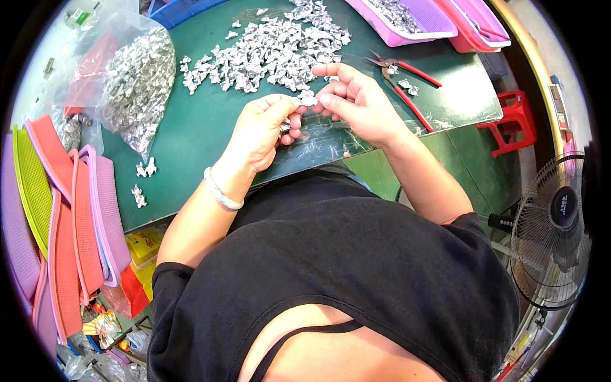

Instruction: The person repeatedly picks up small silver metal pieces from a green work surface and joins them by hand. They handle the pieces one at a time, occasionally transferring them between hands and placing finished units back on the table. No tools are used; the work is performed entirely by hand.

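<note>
My left hand (258,130) pinches a small silvery metal piece (308,98) between thumb and forefinger. Another shiny piece (284,127) is tucked under its curled fingers. Just right of the pinched piece is my right hand (361,105), its forefinger lifted away from the thumb and nothing visibly gripped; whether a fingertip touches the piece, I cannot tell. Beyond both hands a heap of similar silvery pieces (273,54) spreads over the green tabletop (197,140). Red-handled pliers (407,95) lie with jaws apart to the right of my right hand, beside a few loose pieces (408,87).
A clear bag of metal pieces (137,83) stands at left, with loose pieces (139,196) near it. Stacked plastic baskets (76,216) crowd the left edge. A pink basket (407,28) sits far right. A red stool (514,124) and fan (550,229) stand right of the table.
</note>
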A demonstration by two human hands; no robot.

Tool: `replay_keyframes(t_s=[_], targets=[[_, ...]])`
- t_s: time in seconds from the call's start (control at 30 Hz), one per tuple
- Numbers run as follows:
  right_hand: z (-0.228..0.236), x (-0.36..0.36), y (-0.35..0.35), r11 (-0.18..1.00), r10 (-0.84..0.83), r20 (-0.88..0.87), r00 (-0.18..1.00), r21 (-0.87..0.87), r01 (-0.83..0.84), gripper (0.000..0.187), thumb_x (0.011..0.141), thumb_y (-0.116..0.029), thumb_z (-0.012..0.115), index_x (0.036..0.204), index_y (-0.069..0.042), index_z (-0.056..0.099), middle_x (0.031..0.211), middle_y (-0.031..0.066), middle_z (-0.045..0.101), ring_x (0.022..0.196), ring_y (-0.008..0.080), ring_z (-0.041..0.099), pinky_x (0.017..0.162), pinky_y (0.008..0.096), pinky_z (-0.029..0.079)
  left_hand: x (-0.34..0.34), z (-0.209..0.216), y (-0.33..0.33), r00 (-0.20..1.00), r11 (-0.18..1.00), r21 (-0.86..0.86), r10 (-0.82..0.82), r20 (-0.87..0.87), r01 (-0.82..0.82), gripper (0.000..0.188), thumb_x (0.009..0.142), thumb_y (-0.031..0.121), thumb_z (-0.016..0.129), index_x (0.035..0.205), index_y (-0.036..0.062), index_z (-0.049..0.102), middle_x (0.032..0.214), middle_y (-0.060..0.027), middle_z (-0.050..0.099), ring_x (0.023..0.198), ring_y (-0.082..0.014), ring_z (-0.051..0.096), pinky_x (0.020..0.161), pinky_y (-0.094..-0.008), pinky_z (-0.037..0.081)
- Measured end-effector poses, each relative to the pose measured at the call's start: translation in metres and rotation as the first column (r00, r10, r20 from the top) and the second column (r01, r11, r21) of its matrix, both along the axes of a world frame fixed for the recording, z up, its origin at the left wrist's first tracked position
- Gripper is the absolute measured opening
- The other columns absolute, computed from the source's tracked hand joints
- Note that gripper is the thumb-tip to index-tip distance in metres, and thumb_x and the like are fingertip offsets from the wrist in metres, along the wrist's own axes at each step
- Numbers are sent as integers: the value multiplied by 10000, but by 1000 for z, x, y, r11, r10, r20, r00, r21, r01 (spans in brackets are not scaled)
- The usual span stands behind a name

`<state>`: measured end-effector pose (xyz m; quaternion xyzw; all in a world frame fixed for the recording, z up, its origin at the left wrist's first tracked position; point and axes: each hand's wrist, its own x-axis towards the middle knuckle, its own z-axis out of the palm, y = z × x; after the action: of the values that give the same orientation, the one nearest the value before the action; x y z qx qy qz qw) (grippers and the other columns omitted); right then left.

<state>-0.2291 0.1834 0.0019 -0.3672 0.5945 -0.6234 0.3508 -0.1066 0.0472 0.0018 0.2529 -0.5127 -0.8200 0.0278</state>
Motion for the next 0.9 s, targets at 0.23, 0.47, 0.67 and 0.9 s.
replay_keyframes(t_s=[0.23,0.47,0.67,0.9], targets=[[1,-1,0,1000,27,32,999,12,-28,357,846,-41,510,1192,-18,430,839,21,570,783,90,555,686,216,424,1,0,1,1000,1000,-2,6,-19,-6,146,837,176,551,766,55,589,614,8,527,513,-69,469,455,-180,338],[0,-1,-1,999,17,5,1000,-28,-17,370,796,36,525,1154,4,436,828,47,577,785,85,539,719,221,435,1,-3,0,998,1000,0,12,-59,-12,70,835,112,560,855,49,583,649,-4,543,553,-72,494,481,-179,371],[-4,0,-3,999,21,2,1000,-49,-21,388,780,52,533,1154,4,438,839,44,570,784,84,534,725,218,432,3,-3,-1,998,1000,5,6,-70,-6,89,846,78,540,916,41,581,677,-6,551,576,-65,500,505,-178,387],[-1,3,-6,999,30,-23,999,-43,-30,387,777,55,531,1150,5,442,846,44,574,774,83,535,717,221,436,7,-5,-3,996,999,24,26,-90,-24,101,832,87,562,921,45,582,700,6,556,584,-50,497,504,-167,390]])
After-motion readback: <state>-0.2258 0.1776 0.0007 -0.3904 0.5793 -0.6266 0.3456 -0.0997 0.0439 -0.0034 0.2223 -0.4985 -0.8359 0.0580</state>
